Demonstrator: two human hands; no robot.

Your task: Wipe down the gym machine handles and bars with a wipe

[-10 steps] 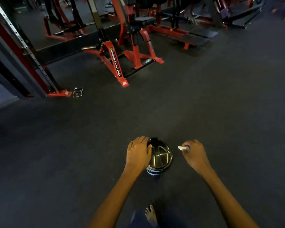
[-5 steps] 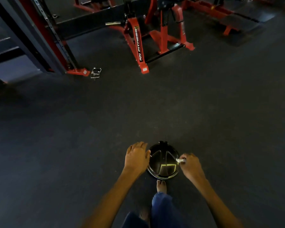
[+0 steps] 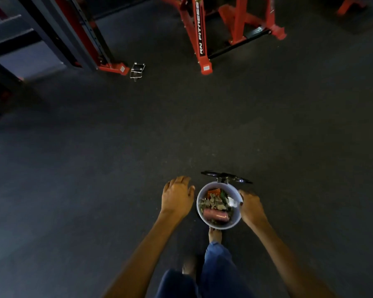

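One head-worn view only, looking steeply down from standing height at the floor [image 3: 116, 168], arms close, machines [image 3: 200, 35] further off at top.

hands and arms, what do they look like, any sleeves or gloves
Both hands, left and right, are bare, with no gloves. No rings or watch show. The forearms are uncovered as far as the frame shows, with no sleeves in view.
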